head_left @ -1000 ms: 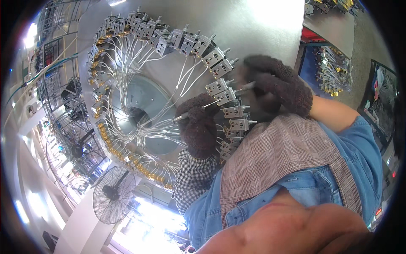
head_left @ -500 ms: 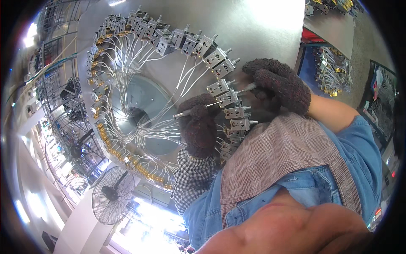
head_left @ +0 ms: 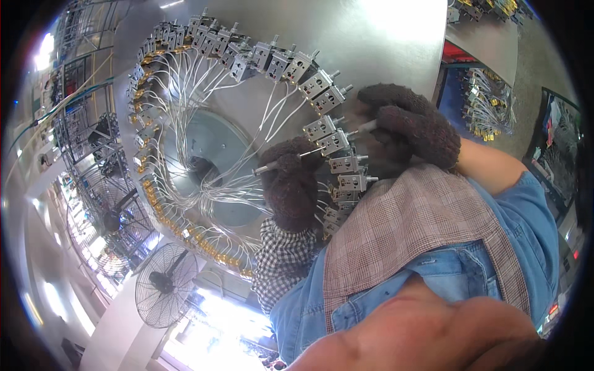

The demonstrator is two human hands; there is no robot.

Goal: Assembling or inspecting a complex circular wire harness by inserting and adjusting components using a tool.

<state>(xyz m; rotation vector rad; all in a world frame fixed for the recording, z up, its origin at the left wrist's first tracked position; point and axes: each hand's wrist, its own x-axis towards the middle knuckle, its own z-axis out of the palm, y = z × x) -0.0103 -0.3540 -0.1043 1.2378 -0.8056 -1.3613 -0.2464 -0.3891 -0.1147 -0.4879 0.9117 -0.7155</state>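
Both my hands wear dark knitted gloves. My left hand [head_left: 291,182] is closed around a slim metal screwdriver-like tool [head_left: 267,168], whose thin shaft reaches to a small silver metal box [head_left: 335,143] with a stem. On the stem side of that box, my right hand [head_left: 416,127] is closed on a grey cylindrical piece [head_left: 367,127]; its far end is hidden in the glove. Similar silver boxes [head_left: 322,83] stand in a curved row around the round table. White wires [head_left: 185,111] run from the boxes towards the middle.
Brass-coloured fittings [head_left: 210,252] line the left and near rim. A grey disc [head_left: 238,148] with a dark hub [head_left: 201,170] lies under the wires. A fan [head_left: 162,281] stands at lower left. Bundled wired parts [head_left: 486,102] sit in a blue bin at right.
My right hand has shifted slightly right and its fingers have changed position around the grey piece. My left hand and the tool stay nearly in place.
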